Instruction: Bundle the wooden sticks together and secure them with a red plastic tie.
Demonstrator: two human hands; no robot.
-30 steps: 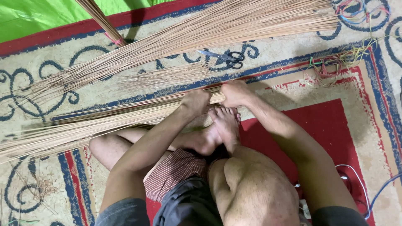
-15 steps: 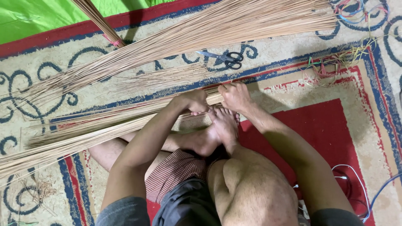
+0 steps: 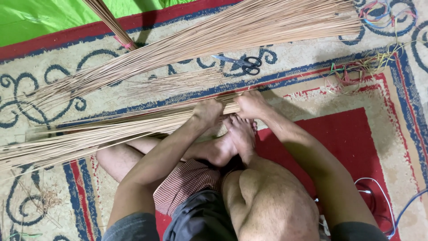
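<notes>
Left hand (image 3: 207,111): clamped round the stick bundle (image 3: 102,131), now nearer the right.
Right hand (image 3: 250,103): gripping the bundle's butt end.
Bundle: across the carpet (image 3: 347,134), above the feet (image 3: 236,138).

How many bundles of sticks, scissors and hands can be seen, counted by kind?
Held stick bundle: 1
Loose stick piles, the large pile and the small pile: 2
Tied bundle at the top edge: 1
Scissors: 1
Hands, left hand and right hand: 2
Total: 7
</notes>
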